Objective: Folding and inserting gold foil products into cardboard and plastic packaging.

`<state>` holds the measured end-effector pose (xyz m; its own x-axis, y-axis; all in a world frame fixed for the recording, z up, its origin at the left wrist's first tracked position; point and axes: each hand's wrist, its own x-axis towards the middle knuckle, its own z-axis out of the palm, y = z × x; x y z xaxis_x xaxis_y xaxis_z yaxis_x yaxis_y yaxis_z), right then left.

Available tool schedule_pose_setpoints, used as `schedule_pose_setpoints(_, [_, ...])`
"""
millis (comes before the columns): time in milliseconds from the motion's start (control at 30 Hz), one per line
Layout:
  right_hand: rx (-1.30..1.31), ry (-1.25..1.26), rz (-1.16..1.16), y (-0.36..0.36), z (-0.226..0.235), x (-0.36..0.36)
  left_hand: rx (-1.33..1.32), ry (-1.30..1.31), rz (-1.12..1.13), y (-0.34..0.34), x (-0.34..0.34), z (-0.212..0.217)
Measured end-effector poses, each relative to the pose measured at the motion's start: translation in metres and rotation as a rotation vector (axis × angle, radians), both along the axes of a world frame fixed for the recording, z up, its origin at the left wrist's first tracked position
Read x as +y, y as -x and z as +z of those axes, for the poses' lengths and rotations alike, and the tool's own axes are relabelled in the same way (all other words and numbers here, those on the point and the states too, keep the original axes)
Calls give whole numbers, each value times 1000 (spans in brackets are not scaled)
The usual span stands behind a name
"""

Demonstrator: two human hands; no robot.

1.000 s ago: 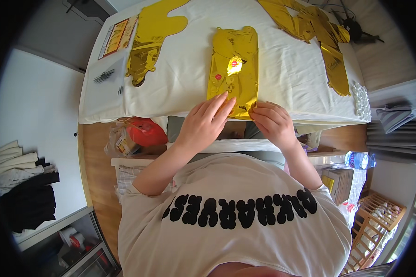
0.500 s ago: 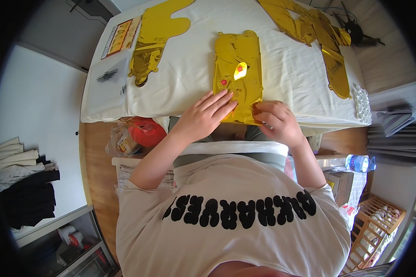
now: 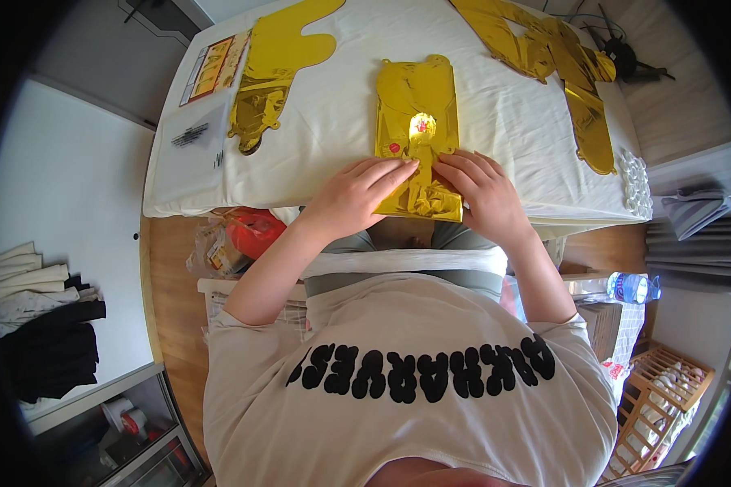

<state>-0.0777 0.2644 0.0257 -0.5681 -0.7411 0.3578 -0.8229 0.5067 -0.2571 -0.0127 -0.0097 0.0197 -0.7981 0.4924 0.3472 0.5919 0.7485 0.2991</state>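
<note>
A flat, uninflated gold foil balloon (image 3: pixel 417 89) lies folded into a long strip at the table's near edge, its lower end jutting slightly past the edge. It bears a small round red mark and a bright glare spot. From the left, my left hand (image 3: pixel 359 193) rests on the foil with outstretched fingers. My right hand (image 3: pixel 486 188) lies on the strip's right side, fingers extended and slightly bent toward the middle; its thumb is partly hidden by the lower right corner. Between the fingertips of both hands runs a narrow crumpled band of foil.
Other flat gold foil balloons lie at the far left (image 3: pixel 288 49) and far right (image 3: pixel 581 89). A clear plastic sleeve (image 3: pixel 188 162) with dark thin pieces and a printed card (image 3: pixel 211 69) are on the left. Clear small items (image 3: pixel 636 183) edge the right corner of the white-covered table (image 3: pixel 325 122).
My right hand has let go of the lower right edge and moved up and inward over the foil. My left hand has shifted slightly right. The foil's lower part is more creased.
</note>
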Motion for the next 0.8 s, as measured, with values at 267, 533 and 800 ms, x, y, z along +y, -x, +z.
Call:
schedule_pose_setpoints(267, [-19,3,48,5,2,2,21,27,-131,10,-2,-3])
schedule_pose_setpoints(533, [-40,30,10,6,5,-2,-7,27,-132,9,-6,-3])
schedule_pose_setpoints(800, [-13,-10,44,8,2,0,69,109,-103,11,-6,0])
